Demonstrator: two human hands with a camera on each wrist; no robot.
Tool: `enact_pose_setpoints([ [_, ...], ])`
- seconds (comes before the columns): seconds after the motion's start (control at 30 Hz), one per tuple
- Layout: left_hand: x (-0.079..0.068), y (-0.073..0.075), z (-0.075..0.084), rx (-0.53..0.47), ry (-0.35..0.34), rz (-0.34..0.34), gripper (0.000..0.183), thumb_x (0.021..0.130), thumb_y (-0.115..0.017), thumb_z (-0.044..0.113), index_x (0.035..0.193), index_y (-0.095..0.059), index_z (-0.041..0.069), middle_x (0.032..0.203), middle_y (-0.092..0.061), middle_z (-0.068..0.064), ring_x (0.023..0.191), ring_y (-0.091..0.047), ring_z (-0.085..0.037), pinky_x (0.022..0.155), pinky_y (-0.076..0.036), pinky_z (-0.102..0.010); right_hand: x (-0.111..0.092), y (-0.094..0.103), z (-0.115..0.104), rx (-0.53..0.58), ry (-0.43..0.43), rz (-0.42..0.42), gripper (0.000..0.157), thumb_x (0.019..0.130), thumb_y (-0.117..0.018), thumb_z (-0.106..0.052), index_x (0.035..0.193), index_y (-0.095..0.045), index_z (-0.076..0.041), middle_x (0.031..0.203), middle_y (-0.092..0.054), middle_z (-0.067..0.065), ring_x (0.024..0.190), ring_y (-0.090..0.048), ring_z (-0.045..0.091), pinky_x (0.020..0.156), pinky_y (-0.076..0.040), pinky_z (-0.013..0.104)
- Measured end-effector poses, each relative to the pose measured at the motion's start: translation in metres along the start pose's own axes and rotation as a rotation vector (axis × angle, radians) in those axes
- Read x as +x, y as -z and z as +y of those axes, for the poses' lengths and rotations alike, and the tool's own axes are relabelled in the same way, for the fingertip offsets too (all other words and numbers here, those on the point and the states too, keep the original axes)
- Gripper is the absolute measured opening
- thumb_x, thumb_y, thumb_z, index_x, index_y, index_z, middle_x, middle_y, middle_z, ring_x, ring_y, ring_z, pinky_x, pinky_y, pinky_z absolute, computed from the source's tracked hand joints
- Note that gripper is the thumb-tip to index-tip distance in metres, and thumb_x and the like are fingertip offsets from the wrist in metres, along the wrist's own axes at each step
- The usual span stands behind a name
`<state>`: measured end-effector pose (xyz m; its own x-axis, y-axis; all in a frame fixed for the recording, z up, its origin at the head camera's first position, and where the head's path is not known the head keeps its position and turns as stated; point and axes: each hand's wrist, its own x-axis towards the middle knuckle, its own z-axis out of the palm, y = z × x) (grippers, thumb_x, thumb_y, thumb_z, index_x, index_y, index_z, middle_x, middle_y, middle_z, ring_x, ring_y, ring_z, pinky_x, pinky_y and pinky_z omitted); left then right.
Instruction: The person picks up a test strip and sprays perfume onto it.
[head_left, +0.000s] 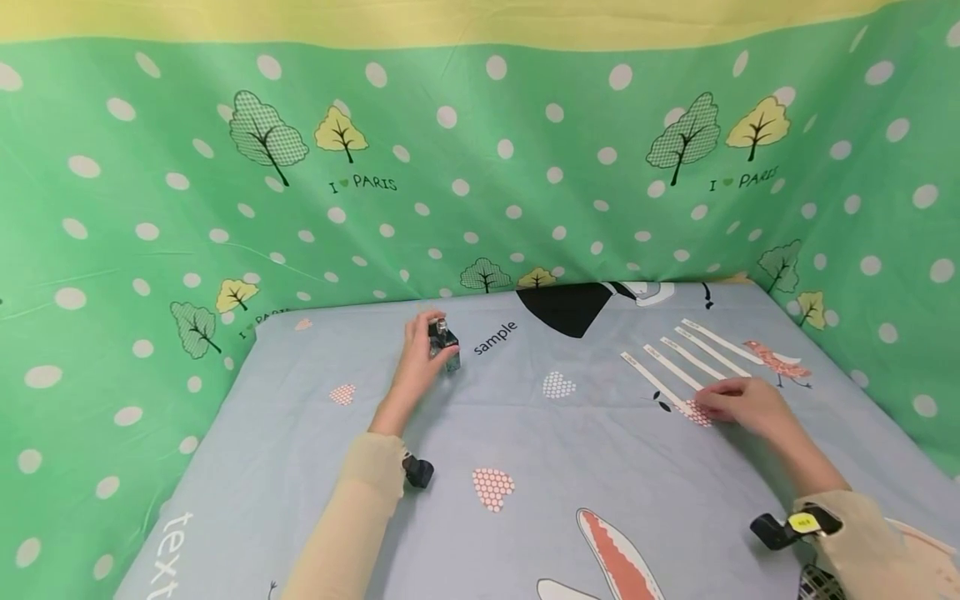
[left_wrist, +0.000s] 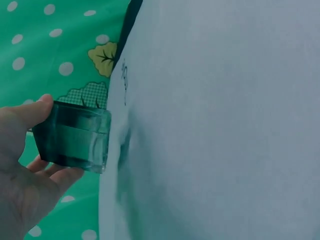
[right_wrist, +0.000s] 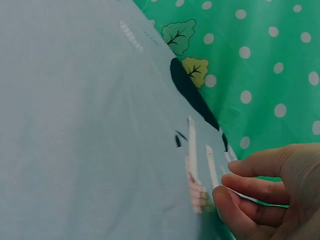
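Note:
In the head view my left hand [head_left: 420,360] grips a small square glass perfume bottle [head_left: 452,358] with a dark upper part. The left wrist view shows the bottle [left_wrist: 75,137] between thumb and fingers, its clear thick base close over the cloth. Over to the right, several narrow white paper strips [head_left: 656,385] lie side by side, with tiny print at their far ends. My right hand [head_left: 750,407] has curled fingertips and thumb at the near end of one strip [right_wrist: 211,162], and the hand covers that end.
Grey-blue printed cloth [head_left: 585,454] with hearts, a bird and lettering covers the table. Green dotted fabric [head_left: 480,183] hangs behind and along both sides. A small black wrist camera [head_left: 417,471] sits at the left sleeve, another [head_left: 776,531] at the right.

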<state>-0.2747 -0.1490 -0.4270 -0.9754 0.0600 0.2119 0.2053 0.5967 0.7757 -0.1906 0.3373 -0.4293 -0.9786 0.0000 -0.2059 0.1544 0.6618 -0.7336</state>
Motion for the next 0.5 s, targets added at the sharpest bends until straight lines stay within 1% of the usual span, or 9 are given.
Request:
enact_pose_setpoints([
  [0.1, -0.001, -0.002, -0.004, 0.021, 0.006, -0.033, 0.060, 0.093, -0.071, 0.017, 0.141, -0.035, 0.015, 0.143, -0.036, -0.023, 0.132, -0.047, -0.043, 0.116, -0.037, -0.056, 0.000, 0.008, -0.006, -0.080, 0.035, 0.037, 0.048, 0.097, -0.064, -0.033, 0.117, -0.066, 0.009, 0.092, -0.076, 0.005, 0.072, -0.065, -0.002, 0.066, -0.055, 0.019],
  [0.2, 0.000, -0.002, -0.004, 0.031, 0.017, -0.053, 0.063, 0.091, -0.072, 0.015, 0.141, -0.034, 0.011, 0.143, -0.036, -0.023, 0.132, -0.046, -0.043, 0.117, -0.036, -0.055, 0.003, 0.016, -0.017, -0.121, 0.081, 0.082, 0.048, 0.098, -0.063, -0.035, 0.118, -0.066, 0.008, 0.091, -0.076, 0.006, 0.070, -0.062, -0.003, 0.064, -0.052, 0.020],
  [0.27, 0.002, 0.000, -0.003, 0.041, 0.033, -0.072, 0.066, 0.090, -0.074, 0.014, 0.142, -0.033, 0.009, 0.143, -0.036, -0.024, 0.132, -0.046, -0.043, 0.118, -0.035, -0.054, 0.006, 0.020, -0.027, -0.120, 0.105, 0.119, 0.047, 0.098, -0.062, -0.036, 0.118, -0.067, 0.007, 0.093, -0.076, 0.010, 0.070, -0.061, -0.005, 0.064, -0.053, 0.020],
  [0.33, 0.005, 0.005, 0.001, 0.067, 0.055, -0.110, 0.071, 0.089, -0.075, 0.016, 0.144, -0.030, 0.008, 0.143, -0.036, -0.024, 0.132, -0.045, -0.043, 0.117, -0.036, -0.054, 0.009, 0.024, -0.039, -0.108, 0.135, 0.158, 0.047, 0.099, -0.060, -0.036, 0.120, -0.066, 0.006, 0.100, -0.075, 0.016, 0.073, -0.060, -0.007, 0.065, -0.053, 0.018],
  [0.4, 0.008, 0.012, 0.008, 0.110, 0.078, -0.149, 0.078, 0.088, -0.077, 0.023, 0.147, -0.028, 0.008, 0.146, -0.036, -0.024, 0.134, -0.045, -0.042, 0.116, -0.036, -0.055, 0.012, 0.028, -0.053, -0.102, 0.166, 0.208, 0.047, 0.101, -0.058, -0.037, 0.123, -0.063, 0.004, 0.110, -0.071, 0.022, 0.080, -0.060, -0.003, 0.067, -0.050, 0.014],
  [0.43, 0.011, 0.017, 0.013, 0.150, 0.078, -0.161, 0.079, 0.089, -0.076, 0.028, 0.148, -0.028, 0.009, 0.148, -0.036, -0.023, 0.134, -0.045, -0.042, 0.115, -0.038, -0.056, 0.014, 0.030, -0.061, -0.101, 0.195, 0.252, 0.046, 0.101, -0.058, -0.036, 0.124, -0.063, 0.003, 0.115, -0.069, 0.024, 0.084, -0.062, 0.002, 0.069, -0.049, 0.013],
  [0.47, 0.014, 0.021, 0.019, 0.191, 0.068, -0.164, 0.080, 0.090, -0.075, 0.031, 0.150, -0.027, 0.010, 0.150, -0.035, -0.022, 0.135, -0.044, -0.041, 0.114, -0.039, -0.057, 0.017, 0.033, -0.070, -0.114, 0.224, 0.293, 0.044, 0.101, -0.057, -0.035, 0.126, -0.062, 0.001, 0.119, -0.067, 0.025, 0.090, -0.063, 0.008, 0.071, -0.047, 0.012],
  [0.5, 0.018, 0.026, 0.025, 0.241, 0.046, -0.151, 0.080, 0.090, -0.073, 0.035, 0.152, -0.027, 0.011, 0.152, -0.034, -0.021, 0.137, -0.043, -0.040, 0.113, -0.040, -0.057, 0.021, 0.036, -0.079, -0.122, 0.255, 0.330, 0.043, 0.101, -0.057, -0.034, 0.128, -0.060, 0.000, 0.123, -0.065, 0.026, 0.095, -0.064, 0.015, 0.076, -0.049, 0.015],
])
